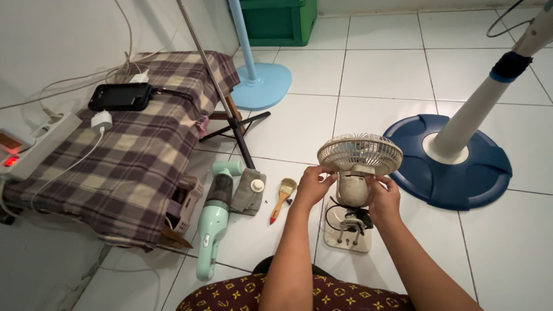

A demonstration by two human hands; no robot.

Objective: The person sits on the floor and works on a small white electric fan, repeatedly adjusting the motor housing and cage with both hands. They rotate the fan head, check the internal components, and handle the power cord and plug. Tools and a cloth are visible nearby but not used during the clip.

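**Small fan held at both sides**

We find the small white fan [357,173] upright on the tiled floor [299,121], near centre. Our left hand [313,186] and right hand [383,198] grip its motor housing — fingers curled and pressed against it. A paintbrush [281,197] lies just left.

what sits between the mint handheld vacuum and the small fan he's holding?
In the head view, between the handheld vacuum and the small fan lie a folded grey cloth with a white cap on it, then a red-handled paintbrush on the tile floor.
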